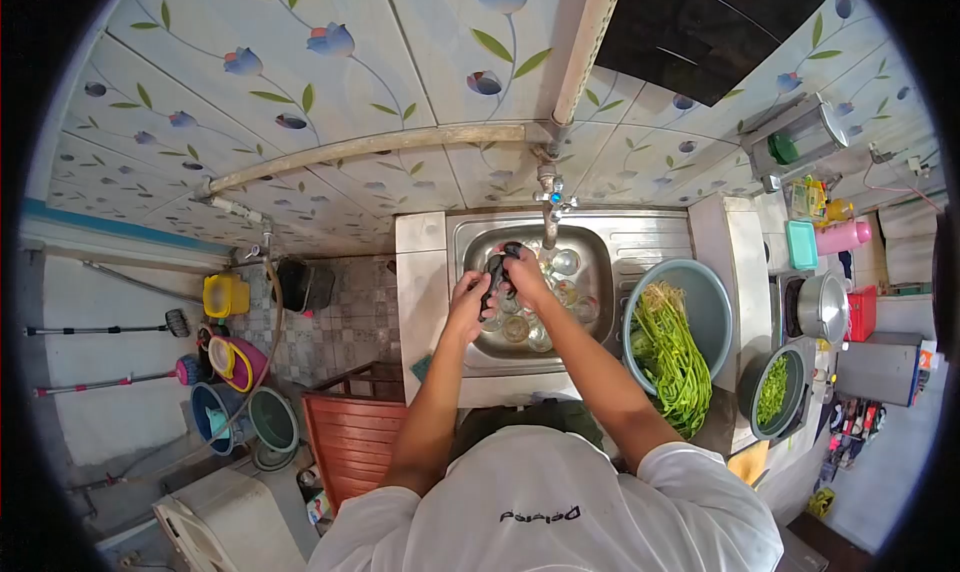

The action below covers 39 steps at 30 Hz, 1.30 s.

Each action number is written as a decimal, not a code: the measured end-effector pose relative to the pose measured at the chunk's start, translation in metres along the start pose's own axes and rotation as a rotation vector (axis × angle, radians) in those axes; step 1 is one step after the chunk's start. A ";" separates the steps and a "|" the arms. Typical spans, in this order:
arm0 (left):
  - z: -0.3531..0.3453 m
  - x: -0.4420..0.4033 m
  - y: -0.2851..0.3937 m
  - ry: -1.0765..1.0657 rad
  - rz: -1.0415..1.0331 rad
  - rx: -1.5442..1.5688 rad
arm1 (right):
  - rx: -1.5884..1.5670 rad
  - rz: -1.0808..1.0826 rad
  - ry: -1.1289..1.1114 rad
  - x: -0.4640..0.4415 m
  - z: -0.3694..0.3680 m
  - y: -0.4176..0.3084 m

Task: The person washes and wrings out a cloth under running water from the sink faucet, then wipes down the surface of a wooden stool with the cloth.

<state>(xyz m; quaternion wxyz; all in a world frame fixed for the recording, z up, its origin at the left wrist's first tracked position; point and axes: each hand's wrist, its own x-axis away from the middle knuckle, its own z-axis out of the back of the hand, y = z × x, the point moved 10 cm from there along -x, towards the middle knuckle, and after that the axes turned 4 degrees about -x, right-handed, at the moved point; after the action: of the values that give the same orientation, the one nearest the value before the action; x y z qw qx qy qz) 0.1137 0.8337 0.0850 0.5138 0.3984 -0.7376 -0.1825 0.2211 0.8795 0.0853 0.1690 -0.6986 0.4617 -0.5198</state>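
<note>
Over the left part of the steel sink [608,317], both my hands hold one dark, elongated object [494,280], which I cannot identify. My left hand [467,305] has its fingers closed round the lower left side of it. On its upper right side, my right hand [525,275] is closed too. Below my hands, glasses and bowls [515,328] lie in the basin, with a round metal piece [566,262] near the tap [550,230]. Whether water runs from the tap cannot be made out.
Right of the sink, a grey-blue basin [708,312] holds long green vegetables [664,357]. Farther right are a bowl of chopped greens [771,392] and a metal pot [822,307]. A reddish-brown slatted cabinet [350,437] stands at the lower left.
</note>
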 end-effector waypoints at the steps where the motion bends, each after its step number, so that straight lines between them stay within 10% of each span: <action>1: -0.003 0.004 0.000 0.004 -0.004 0.003 | 0.040 -0.057 0.043 -0.006 0.003 0.007; 15: 0.011 0.021 -0.024 0.088 0.089 0.023 | 0.900 0.263 0.337 -0.044 -0.002 -0.008; 18: 0.014 0.001 -0.027 0.031 0.040 0.224 | 0.539 0.288 0.184 0.014 -0.034 -0.038; 20: 0.013 -0.014 -0.019 0.028 -0.033 0.540 | 0.728 0.397 -0.113 0.038 -0.057 -0.016; 25: 0.001 -0.020 0.019 0.014 -0.143 0.552 | 0.869 0.788 -0.068 0.091 -0.065 -0.015; 31: -0.023 -0.003 0.009 -0.063 -0.182 0.350 | 0.779 0.912 0.105 0.077 -0.052 -0.058; 34: 0.000 0.003 0.014 0.054 -0.242 0.047 | 0.725 0.420 -0.089 0.045 -0.052 -0.030; 39: 0.031 0.002 0.043 0.271 -0.296 -0.542 | 0.626 0.453 0.047 0.025 -0.040 -0.022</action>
<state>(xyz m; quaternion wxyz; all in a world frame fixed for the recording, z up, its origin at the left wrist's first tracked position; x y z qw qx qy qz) 0.0682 0.8543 0.1032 0.6624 0.3709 -0.5212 -0.3899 0.1967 0.8797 0.1316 0.4739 -0.4817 0.4270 -0.6009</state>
